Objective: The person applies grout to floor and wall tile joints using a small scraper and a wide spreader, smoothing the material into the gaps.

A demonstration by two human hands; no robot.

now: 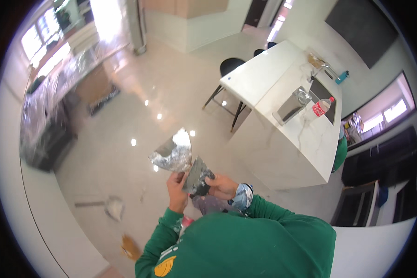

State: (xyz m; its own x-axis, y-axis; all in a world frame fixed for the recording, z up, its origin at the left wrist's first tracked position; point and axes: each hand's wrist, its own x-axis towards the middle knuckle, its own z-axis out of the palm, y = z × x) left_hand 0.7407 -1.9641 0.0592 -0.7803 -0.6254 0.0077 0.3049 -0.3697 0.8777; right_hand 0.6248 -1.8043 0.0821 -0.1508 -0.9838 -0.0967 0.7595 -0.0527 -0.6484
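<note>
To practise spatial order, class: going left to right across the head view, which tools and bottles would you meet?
Handled tool on the floor, wide metal scraper, smaller gray scraper, red-capped soda bottle, teal bottle.

Saw green on the sweatshirt (255, 245), near, with a yellow print (166, 267) low at left, and blue and white on the patterned cuff (242, 196) at right. Noted silver with white smears on the wide blade (172, 155) at left, dull grey with pale blotches on the narrower blade (198, 176) at right. Found white with faint grey veins on the island (264, 74), far right, red on the bottle cap (331, 99) there, teal on the flask (342, 77) farther off, black on the stool (230, 66), pale beige on the floor (171, 78).
</note>
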